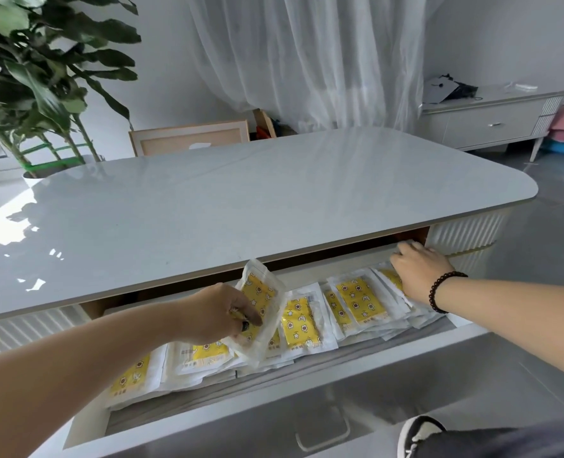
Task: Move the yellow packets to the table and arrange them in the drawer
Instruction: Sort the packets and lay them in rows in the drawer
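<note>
A person's left hand (221,312) pinches one yellow packet (261,309) tilted above the open drawer (207,434) beneath the desk (241,193), where more packets (356,302) lie overlapped; the right hand (419,272), fingers loosely spread, rests on the rightmost ones.

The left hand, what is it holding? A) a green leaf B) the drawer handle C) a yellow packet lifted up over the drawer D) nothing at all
C: the left hand pinches a yellow packet, tilted up above the others lying in the open drawer.
</note>
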Motion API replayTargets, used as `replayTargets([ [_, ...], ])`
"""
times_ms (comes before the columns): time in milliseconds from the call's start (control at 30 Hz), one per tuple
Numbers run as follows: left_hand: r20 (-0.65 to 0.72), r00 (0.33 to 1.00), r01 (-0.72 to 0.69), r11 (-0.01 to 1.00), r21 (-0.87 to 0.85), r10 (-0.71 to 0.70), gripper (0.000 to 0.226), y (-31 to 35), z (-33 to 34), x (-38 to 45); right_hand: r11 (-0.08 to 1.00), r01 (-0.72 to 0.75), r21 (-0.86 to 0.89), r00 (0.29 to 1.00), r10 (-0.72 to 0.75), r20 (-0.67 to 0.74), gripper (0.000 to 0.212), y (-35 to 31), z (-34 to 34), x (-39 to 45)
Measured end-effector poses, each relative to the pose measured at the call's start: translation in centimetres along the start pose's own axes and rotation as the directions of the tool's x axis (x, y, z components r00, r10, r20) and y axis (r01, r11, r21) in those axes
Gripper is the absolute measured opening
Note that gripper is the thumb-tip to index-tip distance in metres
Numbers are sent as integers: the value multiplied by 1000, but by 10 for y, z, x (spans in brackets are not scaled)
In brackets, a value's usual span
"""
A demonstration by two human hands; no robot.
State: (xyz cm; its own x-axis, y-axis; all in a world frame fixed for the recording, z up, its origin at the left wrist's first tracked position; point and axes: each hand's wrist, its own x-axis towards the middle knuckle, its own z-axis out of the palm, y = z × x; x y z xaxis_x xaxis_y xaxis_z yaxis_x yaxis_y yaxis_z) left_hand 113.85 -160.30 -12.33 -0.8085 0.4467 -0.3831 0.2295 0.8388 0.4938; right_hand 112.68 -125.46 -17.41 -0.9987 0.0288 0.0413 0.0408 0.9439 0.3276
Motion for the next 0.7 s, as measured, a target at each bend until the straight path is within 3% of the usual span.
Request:
replayTargets([
  [100, -14, 1000, 6, 997, -79, -7, 40, 0, -4, -9, 983, 14, 183, 1000, -15, 3, 22, -20, -17, -10],
  [200, -37, 999, 8, 960, -278, -19, 38, 2, -8, -19, 819, -54, 572, 997, 16, 71, 16, -50, -44, -21],
  [267, -70, 997, -4, 879, -477, -33, 29, 1, -9, -29, 645, -147, 750, 983, 9, 185, 25, -70, -64, -23],
  [300, -95, 994, -15, 826, -563, -46, 24, 1, -9, -34, 504, -246, 828, 956, -13, 292, 28, -80, -74, -24],
  [367, -150, 985, -43, 720, -692, -85, 19, 1, -4, -40, 226, -468, 855, 857, -121, 501, 36, -96, -93, -29],
  [400, -169, 980, -55, 673, -738, -106, 19, 1, -1, -42, 147, -537, 831, 809, -189, 556, 40, -103, -98, -31],
  [500, -201, 966, -74, 575, -815, -161, 23, 3, 10, -46, 27, -552, 833, 795, -283, 536, 35, -127, -105, -37],
  [600, -243, 955, -74, 652, -754, -172, 25, 0, 18, -48, -72, -440, 895, 889, -177, 422, 28, -153, -100, -33],
  [700, -252, 954, -54, 732, -679, -163, 26, -6, 19, -51, -16, -356, 934, 931, -94, 353, 26, -173, -94, -31],
])
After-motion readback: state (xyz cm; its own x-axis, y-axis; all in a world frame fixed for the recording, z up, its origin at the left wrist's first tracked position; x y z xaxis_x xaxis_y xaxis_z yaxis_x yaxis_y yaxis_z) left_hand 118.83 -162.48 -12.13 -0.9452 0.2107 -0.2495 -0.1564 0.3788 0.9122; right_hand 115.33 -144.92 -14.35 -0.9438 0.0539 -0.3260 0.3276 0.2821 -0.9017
